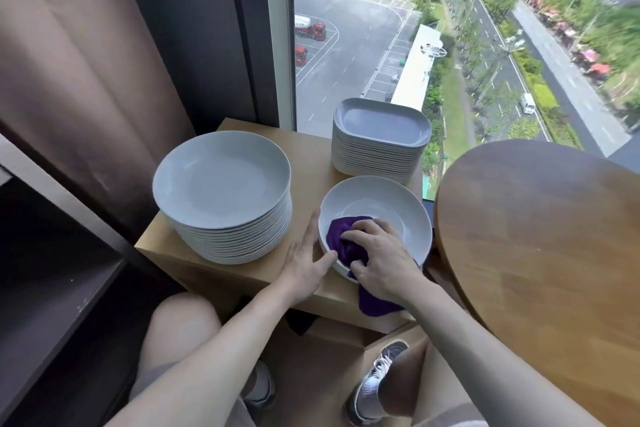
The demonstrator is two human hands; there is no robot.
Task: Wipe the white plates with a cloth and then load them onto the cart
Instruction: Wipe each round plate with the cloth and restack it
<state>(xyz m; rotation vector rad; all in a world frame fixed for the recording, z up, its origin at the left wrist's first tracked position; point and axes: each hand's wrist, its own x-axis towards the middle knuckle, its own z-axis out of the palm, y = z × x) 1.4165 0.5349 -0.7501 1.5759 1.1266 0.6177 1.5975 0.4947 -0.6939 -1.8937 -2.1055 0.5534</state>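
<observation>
Beside a tall window (346, 45) overlooking a car park, with a brown curtain (69, 80) at its left, a small light-wood side table (308, 156) is set just beside a larger round wooden table (536, 236). On it, a stack of round white plates (228, 204) is kept at the left, a stack of rounded-rectangular plates (377, 146) at the back, and a single white plate (381, 198) at the near right. That plate is steadied by the left hand (304, 263), laid flat and uncurled against its left rim, while a purple cloth (341, 236) is clutched in the right hand (381, 256) and pressed inside it.
</observation>
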